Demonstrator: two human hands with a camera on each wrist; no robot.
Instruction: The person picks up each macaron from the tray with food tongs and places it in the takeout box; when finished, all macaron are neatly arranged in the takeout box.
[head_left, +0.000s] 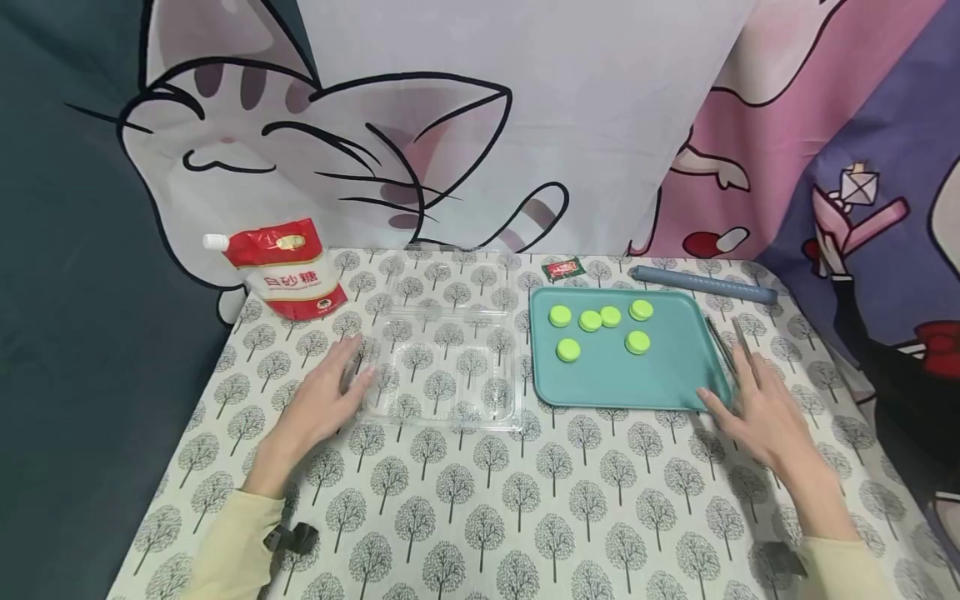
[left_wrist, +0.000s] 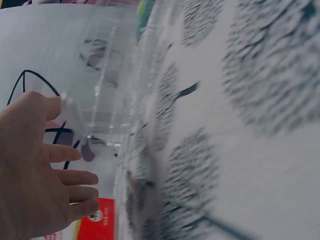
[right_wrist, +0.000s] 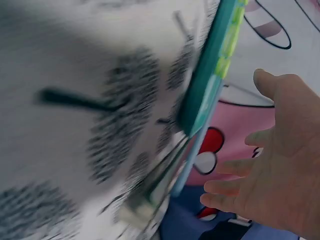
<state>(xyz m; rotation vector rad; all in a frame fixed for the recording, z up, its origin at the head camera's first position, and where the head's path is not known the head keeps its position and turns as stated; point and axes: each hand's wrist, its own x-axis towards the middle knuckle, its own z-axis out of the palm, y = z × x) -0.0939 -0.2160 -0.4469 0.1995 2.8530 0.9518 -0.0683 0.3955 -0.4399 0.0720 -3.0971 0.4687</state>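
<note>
A clear plastic box (head_left: 442,427) lies opened flat on the table, its lid toward the back. My left hand (head_left: 318,408) is at the box's left edge, fingers relaxed and slightly spread; contact cannot be told. In the left wrist view that hand (left_wrist: 45,170) holds nothing. A teal tray (head_left: 607,387) carries several bright green round pieces (head_left: 568,350) that look like macarons. By the tray's right side my right hand (head_left: 768,417) hovers with loose fingers over a slim metal utensil (head_left: 720,343) with two arms, partly hidden. Nothing is in the right hand (right_wrist: 270,160) in the right wrist view.
At the back left stands a red and white sugar pouch (head_left: 288,271) with a white cap. Behind the tray lie a small green and red packet (head_left: 564,268) and a long blue-grey stick-shaped thing (head_left: 705,284). A patterned curtain (head_left: 600,125) hangs behind the table.
</note>
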